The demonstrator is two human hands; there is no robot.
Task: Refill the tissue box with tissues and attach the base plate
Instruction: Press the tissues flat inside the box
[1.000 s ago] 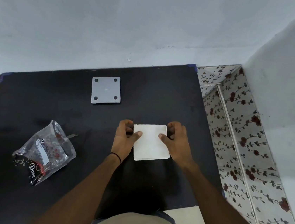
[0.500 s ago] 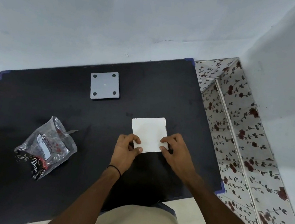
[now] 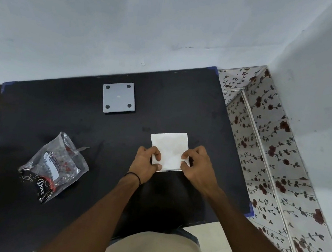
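The left hand [image 3: 146, 163] pinches the near left edge of the tissue stack [image 3: 169, 150], thumb on top and fingers curled at its side. The right hand [image 3: 196, 165] grips the near right edge the same way, fingers bent over the top. The white square stack lies flat on the black table [image 3: 38, 111], right of centre, and a thin white rim shows under its near edge; whether that rim is the tissue box cannot be told. A thin black band [image 3: 134, 177] circles the left wrist. The grey base plate [image 3: 119, 97], square with four dark corner holes, lies flat well apart from the stack, toward the far edge. A crumpled clear plastic bag [image 3: 52, 168] with dark printing sits on the table's left side. Flowered tiles [image 3: 271, 158] run beside the table on the right, below the pale wall [image 3: 130, 28].
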